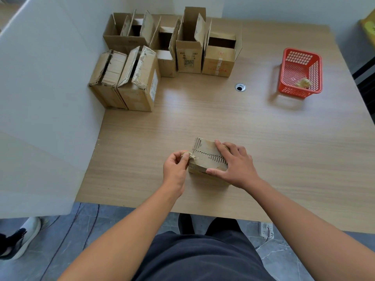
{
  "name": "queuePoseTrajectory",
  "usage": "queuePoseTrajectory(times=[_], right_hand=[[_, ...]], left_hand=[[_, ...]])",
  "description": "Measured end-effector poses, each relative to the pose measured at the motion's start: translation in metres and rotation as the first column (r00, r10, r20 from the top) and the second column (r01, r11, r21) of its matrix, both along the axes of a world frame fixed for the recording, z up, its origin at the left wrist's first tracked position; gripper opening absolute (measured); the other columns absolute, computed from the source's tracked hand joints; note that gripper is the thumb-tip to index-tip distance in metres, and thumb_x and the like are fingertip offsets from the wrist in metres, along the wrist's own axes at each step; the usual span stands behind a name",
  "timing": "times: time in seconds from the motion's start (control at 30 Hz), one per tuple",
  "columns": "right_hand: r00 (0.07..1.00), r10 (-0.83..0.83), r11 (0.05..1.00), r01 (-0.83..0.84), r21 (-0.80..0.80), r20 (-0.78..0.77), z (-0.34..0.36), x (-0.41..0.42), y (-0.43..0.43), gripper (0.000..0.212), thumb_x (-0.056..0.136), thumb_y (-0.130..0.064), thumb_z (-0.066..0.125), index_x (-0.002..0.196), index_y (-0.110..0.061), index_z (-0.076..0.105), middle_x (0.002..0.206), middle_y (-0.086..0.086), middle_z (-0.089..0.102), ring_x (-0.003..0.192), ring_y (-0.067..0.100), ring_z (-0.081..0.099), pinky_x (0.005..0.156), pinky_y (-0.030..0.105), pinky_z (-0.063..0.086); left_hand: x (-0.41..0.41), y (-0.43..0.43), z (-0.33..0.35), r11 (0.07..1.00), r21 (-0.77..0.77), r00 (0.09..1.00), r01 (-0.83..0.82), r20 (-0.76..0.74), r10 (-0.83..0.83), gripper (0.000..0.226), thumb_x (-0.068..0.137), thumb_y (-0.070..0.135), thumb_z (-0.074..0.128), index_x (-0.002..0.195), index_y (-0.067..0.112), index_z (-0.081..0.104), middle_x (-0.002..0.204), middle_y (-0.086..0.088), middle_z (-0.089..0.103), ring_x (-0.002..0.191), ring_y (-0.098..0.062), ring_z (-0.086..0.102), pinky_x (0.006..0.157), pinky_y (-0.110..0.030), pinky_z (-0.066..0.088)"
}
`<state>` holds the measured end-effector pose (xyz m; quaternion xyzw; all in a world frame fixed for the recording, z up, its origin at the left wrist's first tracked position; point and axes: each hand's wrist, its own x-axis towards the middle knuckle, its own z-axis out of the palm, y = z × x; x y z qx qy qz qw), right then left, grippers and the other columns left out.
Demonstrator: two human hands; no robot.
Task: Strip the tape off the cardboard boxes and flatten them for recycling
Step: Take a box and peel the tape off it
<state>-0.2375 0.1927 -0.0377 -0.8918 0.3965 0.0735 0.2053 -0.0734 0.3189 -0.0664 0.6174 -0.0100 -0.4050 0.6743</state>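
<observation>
A small cardboard box [205, 157] stands near the front middle of the wooden table [263, 138], its top torn so the corrugation shows. My right hand [233, 163] lies flat on its top and right side, holding it down. At the box's left edge my left hand [175, 165] pinches a crumpled strip of tape [191, 156] that still joins the box.
Several open cardboard boxes [162, 55] stand at the far left of the table against a white partition [44, 98]. A red plastic basket [300, 73] at the far right holds a wad of tape [303, 83]. A cable hole [240, 87] sits mid-table. Another person's shoe [20, 238] is on the floor at left.
</observation>
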Motion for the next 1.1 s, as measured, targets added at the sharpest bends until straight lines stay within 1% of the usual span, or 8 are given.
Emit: queuePoseTrajectory(times=[0.1, 0.17, 0.3, 0.53, 0.73, 0.87, 0.97, 1.1], right_hand=[[1.0, 0.002, 1.0, -0.002, -0.002, 0.004, -0.001, -0.001, 0.001, 0.107, 0.073, -0.094, 0.044, 0.16, -0.049, 0.002, 0.158, -0.014, 0.023, 0.14, 0.019, 0.021, 0.114, 0.05, 0.031], [1.0, -0.002, 1.0, 0.002, 0.001, 0.007, -0.001, -0.002, 0.001, 0.107, 0.072, -0.095, 0.042, 0.16, -0.049, 0.002, 0.158, -0.014, 0.024, 0.139, 0.02, 0.022, 0.113, 0.051, 0.032], [1.0, -0.022, 1.0, 0.022, 0.002, 0.007, -0.002, -0.001, 0.0, 0.109, 0.07, -0.096, 0.039, 0.16, -0.048, 0.004, 0.157, -0.013, 0.024, 0.139, 0.021, 0.023, 0.111, 0.051, 0.034], [1.0, -0.009, 1.0, 0.009, -0.01, 0.0, -0.003, -0.001, 0.001, 0.107, 0.071, -0.096, 0.04, 0.16, -0.049, 0.003, 0.155, -0.012, 0.025, 0.138, 0.023, 0.025, 0.109, 0.051, 0.035], [1.0, -0.025, 1.0, 0.025, -0.001, -0.002, -0.002, -0.001, 0.001, 0.107, 0.072, -0.094, 0.044, 0.16, -0.049, 0.003, 0.155, -0.012, 0.026, 0.137, 0.022, 0.026, 0.11, 0.05, 0.034], [0.999, -0.044, 0.999, 0.045, 0.012, -0.001, -0.002, 0.001, 0.0, 0.107, 0.072, -0.093, 0.048, 0.161, -0.049, 0.005, 0.155, -0.012, 0.026, 0.138, 0.023, 0.025, 0.11, 0.05, 0.033], [0.999, -0.051, 0.999, 0.051, 0.013, -0.007, -0.004, 0.002, 0.001, 0.108, 0.073, -0.092, 0.049, 0.161, -0.048, 0.005, 0.156, -0.011, 0.026, 0.138, 0.023, 0.025, 0.11, 0.05, 0.033], [0.999, -0.013, 0.999, 0.014, 0.035, -0.03, -0.005, -0.001, -0.003, 0.109, 0.074, -0.093, 0.047, 0.16, -0.048, -0.002, 0.157, -0.01, 0.021, 0.14, 0.024, 0.021, 0.112, 0.053, 0.032]], left_hand=[[-0.002, 0.013, 0.003, 0.979, 0.167, 0.81, 0.12, 0.553, -0.194, 0.014, 0.096, 0.016, 0.069, 0.104, 0.028, 0.069, 0.105, 0.01, 0.064, 0.098, -0.001, 0.062, 0.089, -0.015, 0.048], [0.006, 0.02, 0.005, 0.954, 0.212, 0.638, 0.21, 0.71, -0.298, 0.022, 0.097, 0.02, 0.069, 0.114, 0.033, 0.069, 0.119, 0.018, 0.052, 0.112, 0.003, 0.052, 0.095, -0.007, 0.039], [0.031, 0.027, 0.012, 0.865, 0.188, 0.665, 0.465, 0.571, -0.481, 0.027, 0.102, 0.025, 0.06, 0.127, 0.033, 0.068, 0.146, 0.02, 0.045, 0.136, 0.001, 0.045, 0.108, -0.008, 0.034], [0.042, 0.025, 0.015, 0.855, 0.165, 0.786, 0.491, 0.338, -0.517, 0.018, 0.091, -0.001, 0.072, 0.091, 0.016, 0.066, 0.105, -0.006, 0.074, 0.1, -0.014, 0.069, 0.102, -0.043, 0.054], [-0.003, 0.033, 0.009, 0.918, 0.295, 0.688, 0.266, 0.609, -0.395, 0.032, 0.079, 0.022, 0.086, 0.078, 0.032, 0.056, 0.078, 0.008, 0.064, 0.072, -0.009, 0.06, 0.064, -0.021, 0.05], [-0.004, 0.035, 0.007, 0.948, 0.242, 0.762, 0.208, 0.567, -0.312, 0.045, 0.079, 0.027, 0.087, 0.111, 0.041, 0.058, 0.089, 0.011, 0.06, 0.074, -0.003, 0.059, 0.068, -0.012, 0.047], [0.001, 0.035, 0.006, 0.922, 0.264, 0.654, 0.284, 0.65, -0.387, 0.052, 0.083, 0.021, 0.084, 0.121, 0.048, 0.061, 0.122, 0.013, 0.045, 0.076, -0.002, 0.057, 0.077, -0.011, 0.05], [0.012, 0.033, 0.002, 0.864, 0.369, 0.284, 0.344, 0.836, -0.47, 0.046, 0.086, 0.007, 0.078, 0.126, 0.027, 0.068, 0.132, 0.001, 0.047, 0.081, -0.006, 0.056, 0.079, -0.022, 0.057]])
